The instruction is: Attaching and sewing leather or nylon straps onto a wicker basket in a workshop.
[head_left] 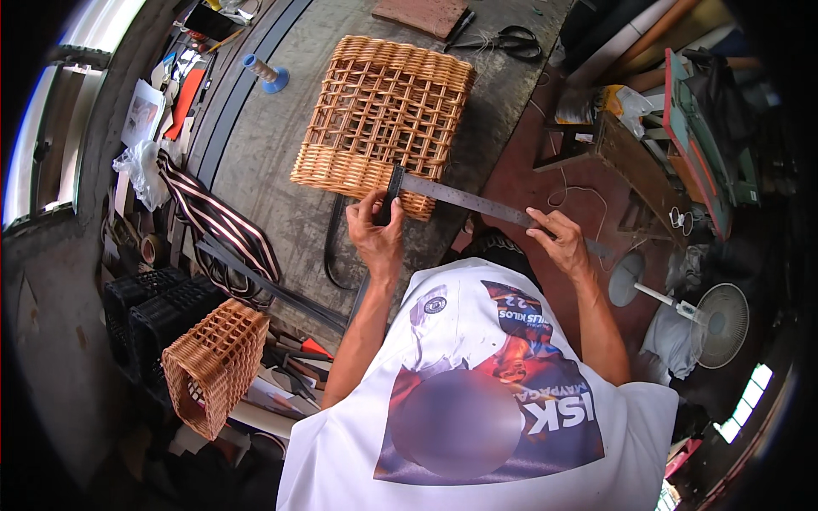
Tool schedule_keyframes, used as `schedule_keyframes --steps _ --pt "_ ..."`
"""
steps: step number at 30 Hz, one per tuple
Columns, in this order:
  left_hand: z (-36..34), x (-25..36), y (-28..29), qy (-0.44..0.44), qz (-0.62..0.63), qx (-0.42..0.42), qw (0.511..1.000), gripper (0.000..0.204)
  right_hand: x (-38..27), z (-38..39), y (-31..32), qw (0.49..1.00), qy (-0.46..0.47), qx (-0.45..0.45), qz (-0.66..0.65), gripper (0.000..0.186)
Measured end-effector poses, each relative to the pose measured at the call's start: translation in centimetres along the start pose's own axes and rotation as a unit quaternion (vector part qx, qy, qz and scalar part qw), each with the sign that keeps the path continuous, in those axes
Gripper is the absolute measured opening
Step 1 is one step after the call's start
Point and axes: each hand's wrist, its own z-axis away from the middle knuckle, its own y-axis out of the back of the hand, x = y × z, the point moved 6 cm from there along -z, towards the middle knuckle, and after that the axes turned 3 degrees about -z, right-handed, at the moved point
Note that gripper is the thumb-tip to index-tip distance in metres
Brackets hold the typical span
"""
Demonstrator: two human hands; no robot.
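Wore a shirt [460,362] up close. Pinched a strap [394,187] at the near edge of the basket [375,136] with the left hand [375,238]; gripped a ruler [469,201] with the right hand [561,243]. Had the basket on the table [256,162], weaving done, measuring and fastening apparently unfinished.

On the grey worktable [256,153] there is a blue thread spool [273,79] near the left side, and at the far end a pair of black scissors [504,39] lies near a reddish-brown flat board [419,14]. To the left are striped webbing [226,217], a clear plastic bag [143,176] and, lower, a honey-brown wicker basket [217,358] beside black baskets [183,317]. At the right side one can see a white electric fan [724,322] and, farther up, long rolls of material [629,32].
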Motion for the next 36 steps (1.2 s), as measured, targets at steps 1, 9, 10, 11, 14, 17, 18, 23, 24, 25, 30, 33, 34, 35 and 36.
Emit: schedule_keyframes --steps 1,9,10,11,14,17,18,23,24,25,30,33,34,35,36 --pt "0.0 0.0 0.0 0.005 -0.003 -0.002 1.0 0.024 0.0 0.0 0.0 1.0 -0.001 -0.002 -0.003 0.04" --pt "0.3 0.0 -0.1 0.028 0.042 0.0 0.999 0.024 1.8 0.3 0.6 0.996 -0.054 -0.022 -0.062 0.041" --pt "0.3 -0.2 -0.2 0.032 0.043 0.003 0.999 0.024 2.0 0.0 1.7 0.995 -0.075 0.003 -0.058 0.04" --pt "0.3 -0.4 -0.2 0.031 0.057 0.008 0.998 0.023 2.3 -0.3 2.6 0.994 -0.095 0.026 -0.053 0.039" --pt "0.2 -0.5 -0.4 0.028 0.075 0.02 0.997 0.023 4.4 -2.4 4.5 0.986 -0.085 0.132 -0.064 0.036" --pt "0.0 -0.2 -0.4 0.027 0.058 0.027 0.998 0.023 6.1 -7.4 5.6 0.988 -0.058 0.141 -0.037 0.037" --pt "0.0 -0.1 -0.3 0.029 0.041 0.023 0.998 0.023 6.2 -9.7 5.8 0.99 -0.045 0.134 -0.005 0.037" --pt "0.3 0.0 -0.3 0.078 0.053 0.026 0.995 0.021 8.1 -23.1 4.5 0.994 0.02 0.098 0.05 0.038" --pt "0.4 -0.2 -0.4 0.088 0.07 0.024 0.993 0.021 8.6 -25.8 4.0 0.993 0.042 0.088 0.06 0.039" --pt "0.4 -0.4 0.0 0.101 0.068 0.048 0.991 0.021 9.6 -28.4 3.3 0.993 0.06 0.082 0.064 0.037" --pt "0.4 0.2 0.2 0.131 0.091 0.004 0.987 0.023 11.5 -37.7 0.3 0.974 0.13 0.026 0.183 0.036" --pt "0.2 0.2 0.7 0.144 0.072 0.016 0.987 0.024 11.6 -40.1 -0.6 0.943 0.207 0.03 0.258 0.033" --pt "0.3 0.5 0.6 0.145 0.049 0.009 0.988 0.024 10.1 -40.1 -0.7 0.911 0.266 0.057 0.309 0.031" --pt "0.4 0.6 0.8 0.155 0.05 0.025 0.986 0.024 9.2 -40.2 -0.6 0.909 0.282 0.047 0.305 0.031" --pt "0.3 0.6 0.8 0.16 0.058 0.019 0.985 0.023 5.1 -39.2 -0.3 0.908 0.329 0.06 0.253 0.029"
